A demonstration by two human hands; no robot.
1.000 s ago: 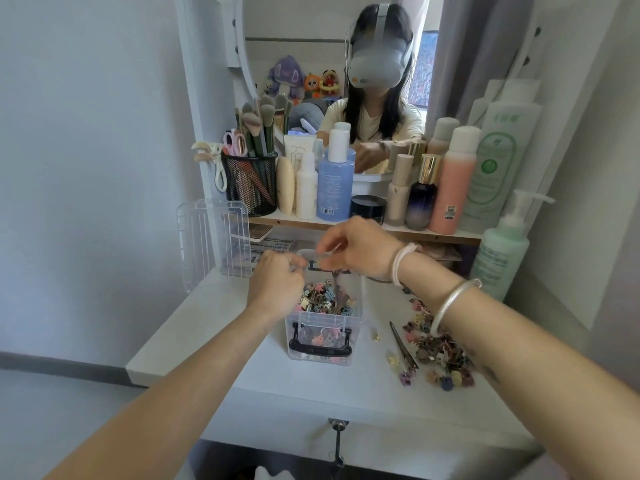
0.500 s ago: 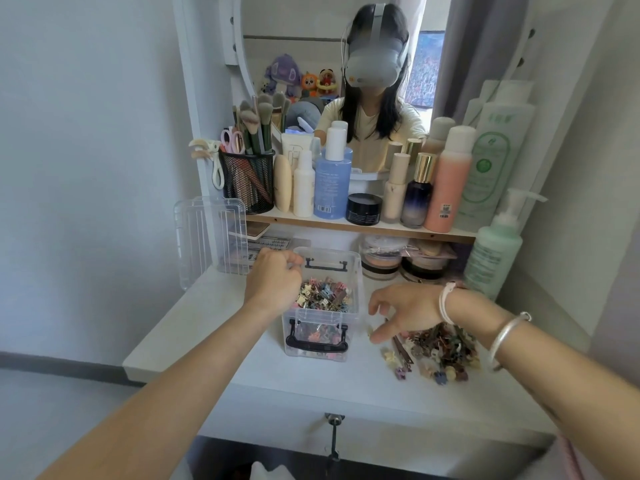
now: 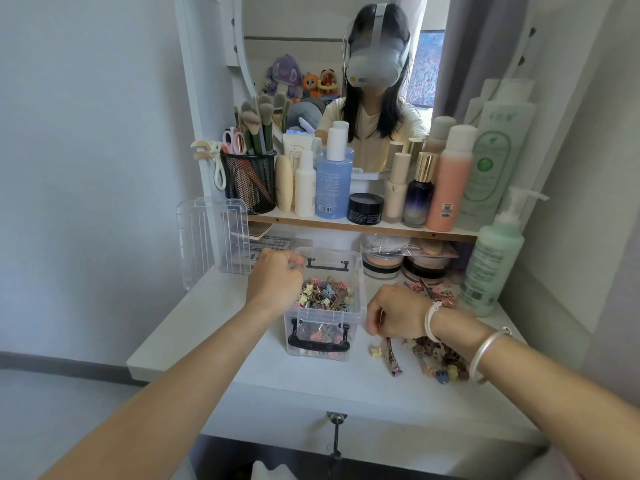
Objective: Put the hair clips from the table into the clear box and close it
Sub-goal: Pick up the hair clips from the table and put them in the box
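— Right hand (image 3: 398, 315) is down on the table (image 3: 277, 386), knuckles to my camera, fingers curled under. Whether it has a clip pinched, I can't tell; the back of the hand hides the tips.

— And the left?

— Left hand (image 3: 275, 284) is curled round the back-left corner of the clear box (image 3: 358, 282), on the rim, steadying it by my reading. The box is open with a good layer of clips inside, and it sits between my two hands.

— Where's what's left?

— Loose hair clips (image 3: 440, 358) lie in a pile right of the box, mostly under and beyond my right wrist. Two strays are closer in, a small cream clip (image 3: 375, 351) and a long clip (image 3: 394, 358), both just my side of the right fingertips.

— How does the long one lie?

— Its long axis runs roughly toward me and away, far end up by the fingers. I'd call it a right-hand job: pinch across the narrow width, then carry it left over the box's right wall. The left hand is on the wrong side entirely.

— Lid?

— The lid (image 3: 211, 237) stands on edge at far left, by the mirror post, nearer the left hand. That's for later; plenty of clips to go.
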